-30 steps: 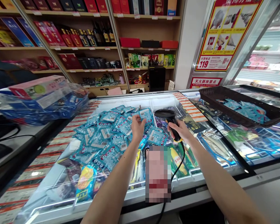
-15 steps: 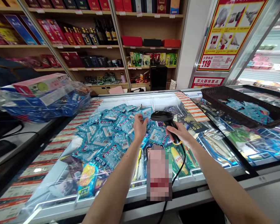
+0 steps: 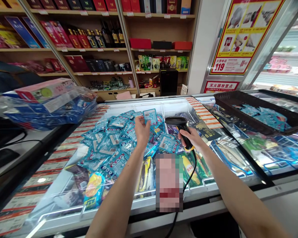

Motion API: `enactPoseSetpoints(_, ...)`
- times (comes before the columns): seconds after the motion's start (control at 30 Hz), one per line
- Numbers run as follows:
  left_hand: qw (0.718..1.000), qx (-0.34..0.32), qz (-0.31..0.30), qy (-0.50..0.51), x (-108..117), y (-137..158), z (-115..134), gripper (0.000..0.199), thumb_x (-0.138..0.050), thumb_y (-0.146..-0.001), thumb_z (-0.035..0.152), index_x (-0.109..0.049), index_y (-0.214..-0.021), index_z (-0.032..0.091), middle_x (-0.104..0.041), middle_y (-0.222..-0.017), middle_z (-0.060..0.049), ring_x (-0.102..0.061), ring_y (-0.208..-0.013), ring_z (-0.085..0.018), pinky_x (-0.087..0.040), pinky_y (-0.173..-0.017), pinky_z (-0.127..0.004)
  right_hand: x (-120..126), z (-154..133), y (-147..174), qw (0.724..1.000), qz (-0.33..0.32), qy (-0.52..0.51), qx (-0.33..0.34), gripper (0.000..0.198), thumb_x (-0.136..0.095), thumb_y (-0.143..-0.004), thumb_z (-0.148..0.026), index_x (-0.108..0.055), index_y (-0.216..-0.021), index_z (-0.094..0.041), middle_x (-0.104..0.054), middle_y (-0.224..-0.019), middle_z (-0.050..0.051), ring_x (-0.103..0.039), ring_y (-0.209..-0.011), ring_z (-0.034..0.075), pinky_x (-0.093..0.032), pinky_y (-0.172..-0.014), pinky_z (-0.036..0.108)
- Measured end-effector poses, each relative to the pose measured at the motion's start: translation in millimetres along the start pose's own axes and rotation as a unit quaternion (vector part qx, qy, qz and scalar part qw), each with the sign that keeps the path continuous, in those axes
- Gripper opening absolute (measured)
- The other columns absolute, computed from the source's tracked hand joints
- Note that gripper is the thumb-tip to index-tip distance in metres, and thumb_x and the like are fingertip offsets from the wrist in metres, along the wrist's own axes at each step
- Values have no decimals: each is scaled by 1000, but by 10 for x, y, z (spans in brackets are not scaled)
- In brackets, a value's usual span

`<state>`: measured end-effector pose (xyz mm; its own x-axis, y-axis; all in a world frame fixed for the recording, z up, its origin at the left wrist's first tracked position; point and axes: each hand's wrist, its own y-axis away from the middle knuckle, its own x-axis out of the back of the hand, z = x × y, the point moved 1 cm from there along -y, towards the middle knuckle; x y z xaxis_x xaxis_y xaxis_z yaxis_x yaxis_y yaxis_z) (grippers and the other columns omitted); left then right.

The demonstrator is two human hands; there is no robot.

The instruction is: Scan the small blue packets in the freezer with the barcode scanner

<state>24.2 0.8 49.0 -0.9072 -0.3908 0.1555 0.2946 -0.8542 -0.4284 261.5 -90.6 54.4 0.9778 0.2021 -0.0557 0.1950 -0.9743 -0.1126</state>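
Between the thumb and fingers of my left hand [image 3: 142,130] is a small blue packet [image 3: 150,116], raised above the pile with its barcode label showing. My right hand [image 3: 191,136] is wrapped round the handle of a black barcode scanner [image 3: 176,121], its head to the right of the packet and apart from it. The scanner's cable [image 3: 194,168] runs down past the front edge. Many like blue packets [image 3: 111,140] lie heaped on the glass freezer top at the left. One loose packet [image 3: 167,142] lies below the scanner. A pixelated phone-shaped object [image 3: 169,181] is nearest me.
A brown basket [image 3: 228,99] holding several blue packets stands at the right. Plastic-wrapped boxes [image 3: 49,105] are stacked at the left. Price-label strips [image 3: 72,142] line the freezer top. Shelves with boxes and bottles [image 3: 94,49] stand behind, beside a red and yellow fire poster [image 3: 245,36].
My left hand has moved slightly left and up with the packet, away from the scanner. My right hand and the scanner have shifted slightly to the right.
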Motion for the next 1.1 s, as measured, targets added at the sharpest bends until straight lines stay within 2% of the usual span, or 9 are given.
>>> enactPoseSetpoints(0.17, 986, -52, 47, -148, 382, -126, -69, 37, -58, -82, 26, -55, -118, 17, -65, -100, -10, -63, -96, -27, -47, -92, -43, 111, 99, -72, 998, 58, -30, -25, 41, -69, -74, -56, -59, -83, -18, -63, -60, 0, -51, -38, 10, -39, -36, 23)
enactPoseSetpoints(0.3, 959, -138, 17, -245, 491, -91, -84, 54, -60, -81, 24, -49, -133, 13, -52, -133, -19, -46, -129, -33, -35, -109, -50, 159, 117, -87, 995, 72, -48, -42, 41, -68, -74, -57, -58, -73, -17, -60, -52, 1, -50, -37, 11, -38, -36, 22)
enactPoseSetpoints(0.37, 945, -197, -61, -254, 427, -37, -12, 60, -62, -82, 32, -47, -138, 15, -47, -141, -17, -40, -135, -32, -31, -112, -48, 178, 134, -92, 995, 76, -54, -45, 41, -68, -74, -57, -59, -74, -17, -60, -51, 1, -50, -37, 11, -38, -36, 22)
enactPoseSetpoints(0.43, 920, -225, -226, -229, 309, 48, 75, 59, -60, -85, 41, -48, -139, 22, -50, -141, -12, -45, -133, -28, -35, -111, -43, 199, 158, -97, 994, 78, -52, -49, 42, -68, -74, -58, -59, -74, -17, -60, -50, 1, -50, -37, 11, -38, -35, 22)
enactPoseSetpoints(0.5, 862, -230, -397, -215, 187, 162, 136, 61, -61, -83, 50, -49, -139, 28, -50, -145, -7, -44, -134, -26, -35, -111, -41, 219, 182, -103, 994, 77, -49, -53, 42, -67, -75, -58, -60, -73, -17, -59, -48, 1, -50, -37, 11, -38, -35, 22)
enactPoseSetpoints(0.6, 812, -227, -476, -248, 69, 299, 131, 63, -63, -79, 58, -52, -136, 34, -49, -147, -4, -38, -139, -27, -25, -116, -44, 245, 210, -114, 995, 73, -47, -52, 42, -65, -77, -58, -60, -70, -16, -59, -47, 2, -51, -37, 12, -39, -36, 22)
enactPoseSetpoints(0.7, 820, -238, -431, -291, 12, 345, 40, 61, -61, -80, 59, -54, -133, 30, -51, -144, -7, -40, -138, -29, -20, -117, -47, 257, 224, -124, 994, 77, -53, -48, 40, -65, -79, -56, -62, -73, -16, -61, -49, 2, -51, -37, 12, -39, -36, 22)
enactPoseSetpoints(0.9, 867, -218, -252, -371, -55, 282, -143, 56, -56, -86, 54, -52, -125, 14, -63, -121, -19, -57, -117, -33, -41, -100, -43, 245, 206, -123, 994, 82, -59, -51, 41, -68, -76, -56, -61, -74, -16, -61, -51, 2, -51, -38, 12, -40, -35, 23)
enactPoseSetpoints(1.1, 931, -136, -188, -282, -25, 262, -160, 55, -62, -83, 50, -47, -124, 17, -64, -99, -12, -64, -91, -29, -47, -78, -37, 200, 165, -112, 994, 89, -44, -47, 40, -70, -74, -56, -61, -77, -17, -62, -55, 2, -51, -38, 11, -40, -35, 23)
